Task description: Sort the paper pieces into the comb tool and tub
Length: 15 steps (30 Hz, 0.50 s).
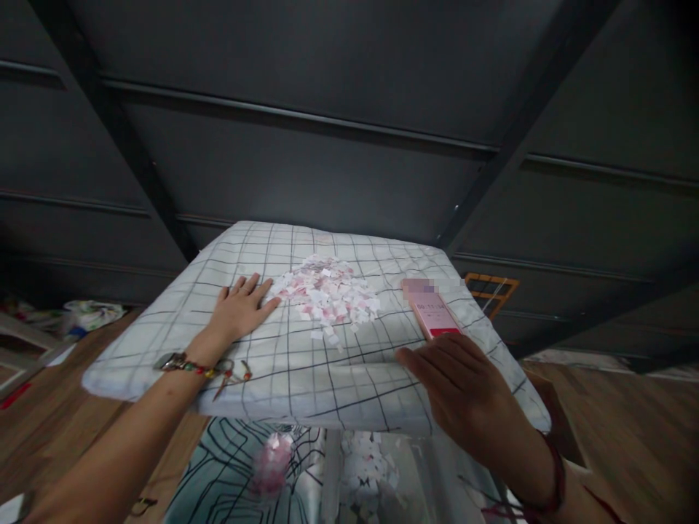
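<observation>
My left hand (240, 311) lies flat on the checked cloth (186, 320), fingers spread and holding nothing. Its fingertips reach the left edge of a heap of small white and pink paper pieces (330, 291). A beaded bracelet with dangling charms (218, 371) hangs at that wrist. On the right of the cloth, a pink phone (432, 309) shows a timer with a red button. My right hand (461, 386), slightly blurred, is over the phone's lower end with its thumb apart from the fingers. Its fingertips hide part of the phone; whether they touch the screen is unclear.
Below the table's near edge, a clear plastic box (404, 473) holds more paper pieces. Beside it, a blurred pink-and-white bundle (273, 462) rests on a teal patterned fabric (218, 473). A dark panelled wall (306, 167) stands behind the table.
</observation>
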### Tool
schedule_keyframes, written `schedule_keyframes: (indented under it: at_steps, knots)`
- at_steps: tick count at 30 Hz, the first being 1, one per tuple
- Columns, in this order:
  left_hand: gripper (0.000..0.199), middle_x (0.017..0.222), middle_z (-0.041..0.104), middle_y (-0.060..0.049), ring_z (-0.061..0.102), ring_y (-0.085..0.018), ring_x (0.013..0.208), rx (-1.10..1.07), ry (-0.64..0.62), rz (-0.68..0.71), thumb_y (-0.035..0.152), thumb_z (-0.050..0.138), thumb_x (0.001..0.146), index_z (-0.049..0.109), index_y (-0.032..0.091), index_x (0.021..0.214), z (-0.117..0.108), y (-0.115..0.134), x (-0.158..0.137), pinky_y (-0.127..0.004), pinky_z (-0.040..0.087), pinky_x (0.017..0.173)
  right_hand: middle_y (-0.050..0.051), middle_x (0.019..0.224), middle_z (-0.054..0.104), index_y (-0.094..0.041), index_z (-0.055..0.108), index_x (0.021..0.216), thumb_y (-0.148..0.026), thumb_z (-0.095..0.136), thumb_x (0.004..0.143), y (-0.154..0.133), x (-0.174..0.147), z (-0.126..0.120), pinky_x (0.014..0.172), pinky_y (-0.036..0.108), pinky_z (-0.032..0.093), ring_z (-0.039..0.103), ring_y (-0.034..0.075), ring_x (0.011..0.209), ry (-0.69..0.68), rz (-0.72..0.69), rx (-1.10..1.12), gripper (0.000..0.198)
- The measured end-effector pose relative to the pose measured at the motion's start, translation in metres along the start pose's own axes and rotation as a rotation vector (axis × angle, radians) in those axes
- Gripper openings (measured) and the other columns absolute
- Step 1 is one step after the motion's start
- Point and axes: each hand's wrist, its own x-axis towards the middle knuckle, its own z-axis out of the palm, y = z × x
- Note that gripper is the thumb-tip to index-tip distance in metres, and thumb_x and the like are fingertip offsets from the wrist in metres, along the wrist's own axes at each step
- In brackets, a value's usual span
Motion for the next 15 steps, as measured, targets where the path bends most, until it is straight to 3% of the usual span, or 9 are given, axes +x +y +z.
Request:
schedule_keyframes:
  at_steps: [7,15]
  knots:
    - [0.068,0.161,0.025,-0.01,0.021,-0.034,0.147,-0.025,0.019,0.013,0.06,0.024,0.095,0.035,0.023,0.151,0.004,-0.003,0.002,-0.054,0.021,0.116,0.005,0.069,0.063,-0.008,0.065,0.098,0.002,0.04,0.083,0.003,-0.011,-0.018,0.066,0.033,0.042,0.054,0.019,0.063,-0.149,0.071,-0.313,0.031]
    - [0.068,0.16,0.028,-0.012,0.025,-0.036,0.146,-0.046,0.054,0.035,0.06,0.024,0.094,0.037,0.023,0.15,0.008,-0.006,0.005,-0.056,0.024,0.114,0.005,0.063,0.061,-0.006,0.066,0.094,0.006,0.042,0.072,-0.038,0.01,-0.004,0.063,0.033,0.047,0.055,0.018,0.058,-0.065,0.116,-0.229,0.035]
